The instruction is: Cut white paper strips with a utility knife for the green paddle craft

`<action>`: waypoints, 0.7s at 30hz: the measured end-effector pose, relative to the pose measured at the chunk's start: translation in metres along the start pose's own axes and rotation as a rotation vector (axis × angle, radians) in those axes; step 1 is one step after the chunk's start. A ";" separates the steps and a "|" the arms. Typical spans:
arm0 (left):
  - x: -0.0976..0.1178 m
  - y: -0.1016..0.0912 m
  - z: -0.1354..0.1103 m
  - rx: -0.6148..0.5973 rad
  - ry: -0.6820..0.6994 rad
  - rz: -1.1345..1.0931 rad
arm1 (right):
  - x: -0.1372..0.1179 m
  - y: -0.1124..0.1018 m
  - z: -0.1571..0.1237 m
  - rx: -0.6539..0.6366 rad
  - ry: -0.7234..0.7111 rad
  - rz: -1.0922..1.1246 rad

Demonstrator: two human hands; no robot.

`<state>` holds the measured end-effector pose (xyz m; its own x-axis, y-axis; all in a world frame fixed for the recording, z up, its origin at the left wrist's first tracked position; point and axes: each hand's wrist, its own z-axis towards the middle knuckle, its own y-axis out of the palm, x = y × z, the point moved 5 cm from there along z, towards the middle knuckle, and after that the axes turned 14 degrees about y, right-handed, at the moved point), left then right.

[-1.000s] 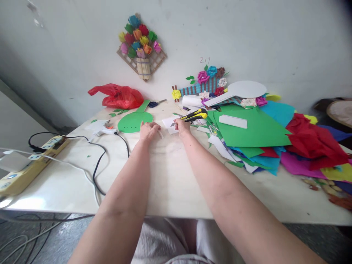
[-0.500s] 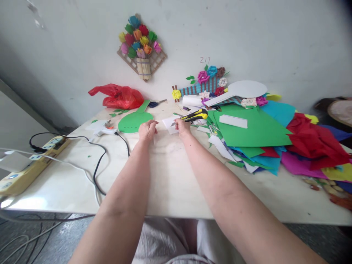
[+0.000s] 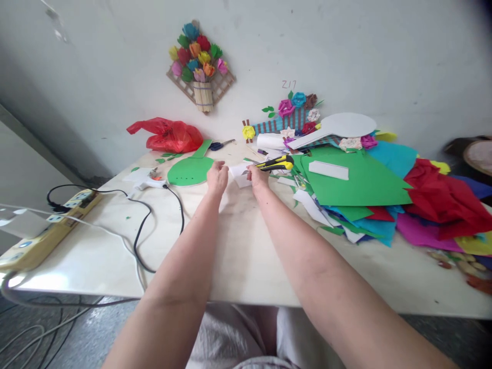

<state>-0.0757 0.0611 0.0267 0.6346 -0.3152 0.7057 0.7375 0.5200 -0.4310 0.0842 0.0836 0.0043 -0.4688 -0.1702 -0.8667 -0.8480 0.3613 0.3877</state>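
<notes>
My right hand (image 3: pixel 257 177) is closed around a yellow and black utility knife (image 3: pixel 277 164), its blade end pointing left over a small white paper piece (image 3: pixel 239 173) on the table. My left hand (image 3: pixel 217 177) is beside it, fingers curled and pinching the left edge of that white paper. A green paddle-shaped cutout (image 3: pixel 190 170) lies just left of my left hand. Both forearms reach out across the pale tabletop (image 3: pixel 238 246).
A heap of coloured paper sheets (image 3: pixel 357 182) covers the right side. A glue gun (image 3: pixel 144 178) with a black cord (image 3: pixel 138 225) and a power strip (image 3: pixel 46 230) lie at left. A red plastic bag (image 3: pixel 169 136), scissors (image 3: pixel 219 145) and paper-flower crafts (image 3: pixel 198 64) are along the wall.
My left hand lifted from lying flat on the table and moved right to the white paper, closing its fingers on it. My right hand stayed on the knife.
</notes>
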 end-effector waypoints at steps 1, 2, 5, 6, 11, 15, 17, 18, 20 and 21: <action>0.002 0.006 -0.002 -0.012 -0.018 -0.042 | 0.000 0.000 0.001 0.008 -0.010 0.006; 0.003 0.011 -0.004 -0.021 -0.024 -0.071 | 0.000 -0.001 0.001 0.016 -0.019 0.011; 0.003 0.017 -0.011 -0.066 -0.041 -0.085 | 0.000 -0.001 0.003 0.032 -0.038 0.027; 0.002 0.017 -0.013 -0.080 -0.037 -0.064 | 0.000 -0.001 0.003 0.034 -0.041 0.032; -0.006 0.006 -0.016 -0.174 -0.089 0.154 | 0.003 0.000 0.007 0.024 -0.050 0.004; -0.002 0.004 -0.016 -0.269 -0.083 0.303 | 0.007 0.002 0.012 0.003 -0.062 -0.056; 0.005 0.007 -0.017 -0.327 -0.030 0.354 | 0.008 0.002 0.013 0.015 -0.064 -0.071; 0.009 0.010 -0.018 -0.358 0.017 0.386 | 0.008 0.001 0.013 0.031 -0.066 -0.076; 0.017 0.017 -0.020 -0.438 0.127 0.462 | 0.006 0.000 0.010 0.067 -0.087 -0.086; 0.019 0.021 -0.022 -0.492 0.175 0.495 | 0.004 -0.001 0.008 0.081 -0.104 -0.097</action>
<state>-0.0431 0.0482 0.0190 0.9187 -0.2794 0.2790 0.3461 0.2294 -0.9097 0.0848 0.0902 -0.0023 -0.3536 -0.1132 -0.9285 -0.8636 0.4210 0.2776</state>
